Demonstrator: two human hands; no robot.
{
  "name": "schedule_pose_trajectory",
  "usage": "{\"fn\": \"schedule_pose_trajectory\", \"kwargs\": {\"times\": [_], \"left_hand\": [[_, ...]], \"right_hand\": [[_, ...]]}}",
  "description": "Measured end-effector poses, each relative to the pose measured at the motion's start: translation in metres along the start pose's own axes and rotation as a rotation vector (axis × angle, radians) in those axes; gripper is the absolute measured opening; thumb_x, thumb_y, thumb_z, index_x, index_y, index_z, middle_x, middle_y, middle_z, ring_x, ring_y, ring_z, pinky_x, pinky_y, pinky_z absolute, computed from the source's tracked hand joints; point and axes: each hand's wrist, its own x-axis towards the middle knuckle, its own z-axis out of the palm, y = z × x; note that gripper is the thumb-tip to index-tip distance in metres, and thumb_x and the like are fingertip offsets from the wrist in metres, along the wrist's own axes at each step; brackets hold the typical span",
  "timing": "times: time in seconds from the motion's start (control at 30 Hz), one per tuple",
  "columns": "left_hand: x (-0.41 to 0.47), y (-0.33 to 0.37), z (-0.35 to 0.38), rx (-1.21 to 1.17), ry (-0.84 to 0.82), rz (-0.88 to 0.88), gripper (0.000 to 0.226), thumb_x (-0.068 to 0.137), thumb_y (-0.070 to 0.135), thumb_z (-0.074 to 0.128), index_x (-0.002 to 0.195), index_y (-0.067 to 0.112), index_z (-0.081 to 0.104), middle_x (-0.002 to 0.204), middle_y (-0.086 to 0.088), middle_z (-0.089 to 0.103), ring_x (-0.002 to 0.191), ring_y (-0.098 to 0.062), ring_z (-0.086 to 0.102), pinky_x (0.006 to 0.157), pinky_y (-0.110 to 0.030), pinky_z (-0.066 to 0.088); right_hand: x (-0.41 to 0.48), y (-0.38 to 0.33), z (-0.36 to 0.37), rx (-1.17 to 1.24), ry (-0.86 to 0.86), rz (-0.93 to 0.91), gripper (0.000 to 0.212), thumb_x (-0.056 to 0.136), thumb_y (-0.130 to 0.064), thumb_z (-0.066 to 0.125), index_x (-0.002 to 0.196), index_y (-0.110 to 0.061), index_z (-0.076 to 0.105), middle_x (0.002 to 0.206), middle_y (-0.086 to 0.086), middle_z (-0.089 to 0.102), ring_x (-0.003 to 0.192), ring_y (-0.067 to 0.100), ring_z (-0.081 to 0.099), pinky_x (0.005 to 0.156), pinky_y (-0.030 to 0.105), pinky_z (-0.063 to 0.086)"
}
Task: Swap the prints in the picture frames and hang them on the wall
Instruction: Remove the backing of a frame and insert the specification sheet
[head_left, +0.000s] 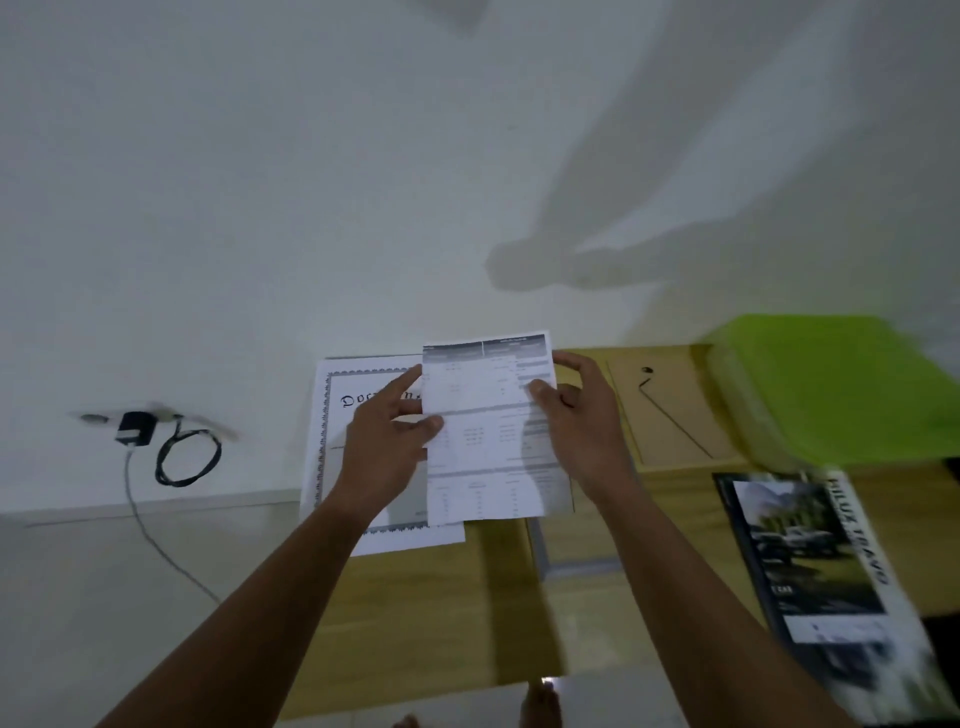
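The printed sheet (488, 441) at centre is thin matt white paper, as is the certificate (332, 415) left of it. The table (415, 623) below has a smooth, pale wood-look surface. The backing board (691, 395) at right centre looks like matt brown fibreboard, crossed by a thin dark wire (675, 422). The brochure (810, 561) at lower right is glossy paper. The wall (260, 182) is matt paint.

Wooden surface (415, 623) against the wall.
A bordered certificate (340, 400) lay at its left edge (overhanging it), a brown backing board (670, 415) and green folder (831, 384) farther right, a blurred brochure (810, 561) nearer.
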Motion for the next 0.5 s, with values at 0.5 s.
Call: {"fn": "schedule_pose_trajectory", "kwargs": {"times": [0.5], "left_hand": [[-0.026, -0.028, 0.134, -0.034, -0.037, -0.180, 0.065, 0.081, -0.006, 0.069, 0.119, 0.046, 0.057, 0.096, -0.008, 0.071, 0.083, -0.021, 0.071, 0.069, -0.045, 0.060]], "right_hand": [[0.006, 0.101, -0.116, -0.213, -0.097, 0.152, 0.051, 0.088, -0.011, 0.069, 0.131, -0.032, 0.052, 0.092, -0.001, 0.066, 0.080, 0.013, 0.065, 0.066, 0.030, 0.051]]}}
